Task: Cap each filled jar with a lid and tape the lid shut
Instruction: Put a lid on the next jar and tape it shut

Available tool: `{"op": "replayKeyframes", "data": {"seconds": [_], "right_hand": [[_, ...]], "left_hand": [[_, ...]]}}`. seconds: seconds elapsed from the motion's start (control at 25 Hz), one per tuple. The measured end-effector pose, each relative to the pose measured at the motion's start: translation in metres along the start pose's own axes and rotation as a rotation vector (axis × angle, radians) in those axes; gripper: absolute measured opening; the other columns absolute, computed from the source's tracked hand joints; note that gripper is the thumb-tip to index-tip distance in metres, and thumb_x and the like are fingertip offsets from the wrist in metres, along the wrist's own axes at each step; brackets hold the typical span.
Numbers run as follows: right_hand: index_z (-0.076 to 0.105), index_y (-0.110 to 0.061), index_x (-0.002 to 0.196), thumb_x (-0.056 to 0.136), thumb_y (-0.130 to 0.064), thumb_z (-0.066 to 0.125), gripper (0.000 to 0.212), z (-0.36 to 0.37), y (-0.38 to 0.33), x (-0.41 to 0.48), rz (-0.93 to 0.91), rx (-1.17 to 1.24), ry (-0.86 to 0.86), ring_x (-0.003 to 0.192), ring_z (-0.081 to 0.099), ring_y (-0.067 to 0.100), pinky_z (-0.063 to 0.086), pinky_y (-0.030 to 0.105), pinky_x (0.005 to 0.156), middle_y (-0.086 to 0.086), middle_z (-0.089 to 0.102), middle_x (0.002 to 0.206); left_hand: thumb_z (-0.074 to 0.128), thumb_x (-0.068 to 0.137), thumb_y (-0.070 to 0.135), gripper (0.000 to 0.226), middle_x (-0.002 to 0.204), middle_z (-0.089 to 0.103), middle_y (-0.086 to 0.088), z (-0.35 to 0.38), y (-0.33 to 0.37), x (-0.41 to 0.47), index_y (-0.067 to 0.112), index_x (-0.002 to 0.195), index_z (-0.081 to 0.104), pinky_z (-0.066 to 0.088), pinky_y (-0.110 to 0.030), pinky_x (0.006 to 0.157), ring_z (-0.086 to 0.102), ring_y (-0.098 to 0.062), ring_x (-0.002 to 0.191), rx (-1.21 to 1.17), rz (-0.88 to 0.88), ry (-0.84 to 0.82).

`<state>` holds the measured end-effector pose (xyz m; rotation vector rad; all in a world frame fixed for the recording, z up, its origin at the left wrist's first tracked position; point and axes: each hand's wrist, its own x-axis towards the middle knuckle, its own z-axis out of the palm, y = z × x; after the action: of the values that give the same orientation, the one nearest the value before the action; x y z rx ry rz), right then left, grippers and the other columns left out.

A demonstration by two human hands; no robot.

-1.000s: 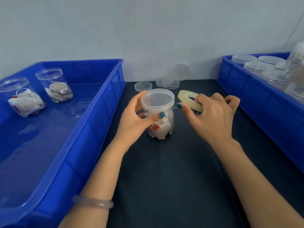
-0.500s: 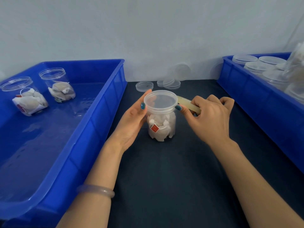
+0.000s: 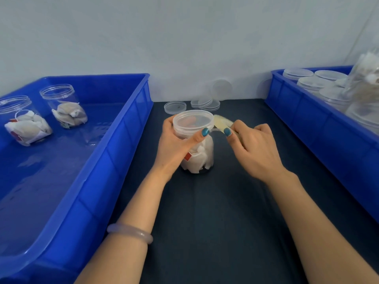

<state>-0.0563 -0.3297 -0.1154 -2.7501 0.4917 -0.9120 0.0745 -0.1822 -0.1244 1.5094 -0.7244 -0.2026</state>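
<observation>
We tape the capped jar, middle of the dark counter (image 3: 205, 222).
Our left hand (image 3: 174, 145) grips the clear plastic tea-bag jar (image 3: 202, 160); our right hand (image 3: 255, 149), just right of its translucent round lid (image 3: 192, 120), pinches the pale yellow tape roll (image 3: 222, 122).

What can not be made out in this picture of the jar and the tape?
1. Tape roll: head view, motion-blurred, partly hidden by the right hand gripping it; whether tape touches the lid is unclear.
2. Jar: head view, its left side is covered by the left hand.
3. Capped jars in the right bin: cut off by the right edge, blurred.
</observation>
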Motion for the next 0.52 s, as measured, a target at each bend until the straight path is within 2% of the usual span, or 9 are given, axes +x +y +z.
{"op": "replayKeyframes", "data": {"seconds": [0.08, 0.2, 0.28, 0.4, 0.52], "right_hand": [[0.049, -0.022, 0.085, 0.1, -0.053, 0.02, 0.044, -0.002, 0.001, 0.001, -0.004, -0.03, -0.004, 0.059, 0.046, 0.015, 0.028, 0.035, 0.081, -0.008, 0.047, 0.059], [0.054, -0.022, 0.081, 0.098, -0.058, 0.02, 0.053, -0.004, 0.005, 0.002, 0.011, -0.1, -0.005, 0.066, 0.048, 0.017, 0.026, 0.036, 0.081, -0.007, 0.052, 0.069], [0.056, -0.021, 0.08, 0.097, -0.059, 0.021, 0.054, -0.005, 0.007, 0.001, 0.016, -0.093, -0.017, 0.07, 0.046, 0.018, 0.024, 0.036, 0.08, -0.007, 0.052, 0.075], [0.058, -0.023, 0.084, 0.091, -0.069, 0.023, 0.058, -0.007, 0.008, 0.0, 0.048, 0.019, -0.031, 0.074, 0.046, 0.017, 0.019, 0.034, 0.078, -0.008, 0.052, 0.075], [0.058, -0.036, 0.098, 0.077, -0.089, 0.031, 0.063, -0.011, 0.012, 0.001, 0.165, 0.23, -0.14, 0.087, 0.044, 0.012, 0.019, 0.031, 0.083, -0.011, 0.056, 0.075]], "left_hand": [[0.085, 0.058, 0.048, 0.08, 0.114, 0.061, 0.017, -0.005, -0.001, 0.002, 0.023, 0.124, 0.047, 0.049, -0.008, 0.074, 0.061, 0.012, 0.1, 0.027, 0.015, -0.029], [0.092, 0.06, 0.042, 0.074, 0.106, 0.064, 0.025, -0.009, 0.0, 0.003, 0.026, 0.116, 0.048, 0.049, -0.008, 0.075, 0.061, 0.011, 0.101, 0.064, 0.057, -0.08], [0.091, 0.058, 0.047, 0.072, 0.106, 0.065, 0.025, -0.01, 0.001, 0.001, 0.028, 0.114, 0.05, 0.05, -0.01, 0.077, 0.063, 0.007, 0.103, 0.055, 0.06, -0.112], [0.082, 0.058, 0.057, 0.07, 0.105, 0.066, 0.029, -0.011, 0.007, -0.003, 0.028, 0.114, 0.051, 0.048, -0.008, 0.079, 0.062, 0.008, 0.103, 0.031, 0.049, -0.199], [0.082, 0.051, 0.071, 0.09, 0.114, 0.067, 0.021, -0.015, 0.009, -0.004, 0.025, 0.122, 0.053, 0.049, -0.012, 0.084, 0.062, 0.002, 0.111, -0.046, 0.012, -0.282]]}}
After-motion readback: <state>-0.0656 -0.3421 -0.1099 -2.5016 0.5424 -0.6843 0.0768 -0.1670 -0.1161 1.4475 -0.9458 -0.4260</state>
